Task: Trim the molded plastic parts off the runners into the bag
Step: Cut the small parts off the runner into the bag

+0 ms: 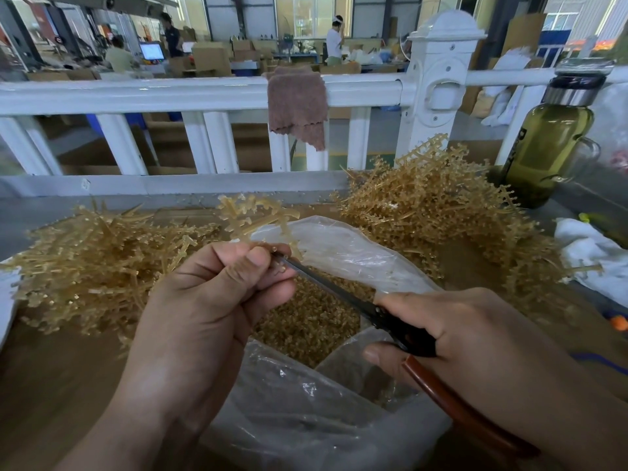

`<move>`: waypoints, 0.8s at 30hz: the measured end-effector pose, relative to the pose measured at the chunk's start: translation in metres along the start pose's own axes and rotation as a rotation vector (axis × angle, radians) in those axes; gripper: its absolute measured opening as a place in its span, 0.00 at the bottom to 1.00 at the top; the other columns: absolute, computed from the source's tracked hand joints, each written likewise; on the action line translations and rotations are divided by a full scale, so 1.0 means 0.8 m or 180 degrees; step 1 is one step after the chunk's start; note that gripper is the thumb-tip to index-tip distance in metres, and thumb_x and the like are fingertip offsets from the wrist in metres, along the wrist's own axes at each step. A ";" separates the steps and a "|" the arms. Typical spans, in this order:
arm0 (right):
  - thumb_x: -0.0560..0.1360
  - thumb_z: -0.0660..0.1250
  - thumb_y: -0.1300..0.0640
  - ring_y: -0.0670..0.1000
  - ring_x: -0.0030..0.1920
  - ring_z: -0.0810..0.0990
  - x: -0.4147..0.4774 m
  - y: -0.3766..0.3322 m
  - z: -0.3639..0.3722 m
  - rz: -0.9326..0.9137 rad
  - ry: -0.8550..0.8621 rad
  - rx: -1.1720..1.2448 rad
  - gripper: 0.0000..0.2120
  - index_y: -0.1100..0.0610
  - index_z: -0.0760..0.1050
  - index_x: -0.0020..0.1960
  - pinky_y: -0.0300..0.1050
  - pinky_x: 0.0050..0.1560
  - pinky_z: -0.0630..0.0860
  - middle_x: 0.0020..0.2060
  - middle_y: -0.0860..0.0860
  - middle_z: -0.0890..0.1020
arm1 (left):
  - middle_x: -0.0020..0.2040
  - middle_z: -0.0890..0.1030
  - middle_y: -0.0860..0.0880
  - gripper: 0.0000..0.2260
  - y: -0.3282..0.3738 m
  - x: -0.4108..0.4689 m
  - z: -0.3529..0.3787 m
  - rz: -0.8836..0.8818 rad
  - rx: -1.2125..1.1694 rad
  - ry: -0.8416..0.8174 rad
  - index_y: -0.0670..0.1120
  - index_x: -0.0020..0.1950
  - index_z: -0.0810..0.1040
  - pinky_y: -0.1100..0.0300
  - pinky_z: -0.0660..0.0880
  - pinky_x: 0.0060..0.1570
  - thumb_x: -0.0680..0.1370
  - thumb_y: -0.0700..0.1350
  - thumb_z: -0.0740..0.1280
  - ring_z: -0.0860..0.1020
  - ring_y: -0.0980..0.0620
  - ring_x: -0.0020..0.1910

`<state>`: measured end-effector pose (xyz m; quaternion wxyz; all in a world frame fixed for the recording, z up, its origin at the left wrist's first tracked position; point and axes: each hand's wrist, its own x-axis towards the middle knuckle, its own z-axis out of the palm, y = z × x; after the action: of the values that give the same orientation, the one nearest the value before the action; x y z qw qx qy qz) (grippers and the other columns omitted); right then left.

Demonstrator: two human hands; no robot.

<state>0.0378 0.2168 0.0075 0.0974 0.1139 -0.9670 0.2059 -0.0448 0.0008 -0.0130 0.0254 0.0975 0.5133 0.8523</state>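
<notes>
Pinching a tan runner [253,215] in my left hand [210,300], I hold it over the open mouth of the clear plastic bag [356,253] at the centre of the frame. The runner's long axis rises from my fingertips toward the upper middle of the frame, and its side branches fan out above the bag's far rim. My left fingers [268,287] are curled tight with the thumb pressed on top, clamping the runner's lower end. A small part seems to sit right at the pinch, though it is too blurred to be sure.

My right hand [482,338], at the lower right, wraps the handles of the scissors [339,294], with its fingers closed round the black and reddish grips. The blades run up and to the left from that hand, and their tip touches or almost touches the runner just beside my left thumb. The blades read as one thin line, so I judge them nearly closed, but I cannot tell the gap. The cut point therefore lies at the blade tip, much nearer my left hand than my right, with the blades set crosswise to the runner's stem.

Below the blades, the trimmed parts [306,324] cover the bag's bottom. The left heap [85,260] of runners lies at left-centre. The right heap [435,212] lies at right-centre, beside a green bottle [547,147].
</notes>
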 end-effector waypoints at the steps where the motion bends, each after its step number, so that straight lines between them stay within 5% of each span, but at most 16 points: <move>1: 0.69 0.53 0.29 0.42 0.34 0.78 0.000 0.000 0.000 0.0007 0.0010 0.0012 0.29 0.49 0.80 0.51 0.41 0.34 0.73 0.32 0.42 0.79 | 0.47 0.87 0.41 0.03 0.000 0.000 0.000 0.0009 0.0004 0.0003 0.49 0.35 0.84 0.62 0.82 0.39 0.69 0.44 0.73 0.86 0.51 0.40; 24: 0.71 0.58 0.31 0.43 0.33 0.74 0.000 0.007 0.010 -0.0063 0.0130 -0.0105 0.19 0.47 0.70 0.41 0.43 0.31 0.70 0.29 0.42 0.73 | 0.49 0.87 0.39 0.06 -0.002 0.000 0.001 -0.0040 0.0161 0.0129 0.47 0.38 0.86 0.63 0.81 0.40 0.63 0.47 0.76 0.87 0.48 0.44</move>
<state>0.0353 0.2180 -0.0019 0.1209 0.1175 -0.9670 0.1912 -0.0449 0.0026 -0.0141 0.0179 0.0775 0.5357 0.8407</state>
